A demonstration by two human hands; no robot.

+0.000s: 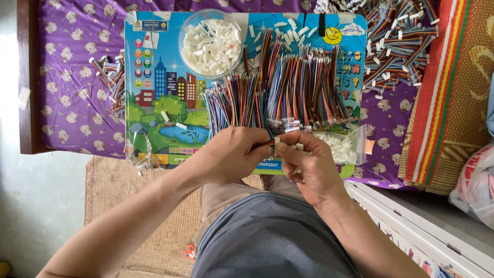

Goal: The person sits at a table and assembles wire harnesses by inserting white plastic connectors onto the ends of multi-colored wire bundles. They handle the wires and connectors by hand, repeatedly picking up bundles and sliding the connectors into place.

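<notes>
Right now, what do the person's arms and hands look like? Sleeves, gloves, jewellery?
Both hands are bare: no gloves on the left hand or the right hand. Both forearms are uncovered up to the frame edge, with no sleeve showing. No watch, bracelet or wristband at either wrist, and no ring that I can make out. No markings or tape.

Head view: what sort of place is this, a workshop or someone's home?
Probably a home used for piecework. The patterned purple bedsheet and woven mat suggest a bedroom, while a children's picture board serves as worktop for multicoloured wire bundles and a bowl of white connectors.
</notes>
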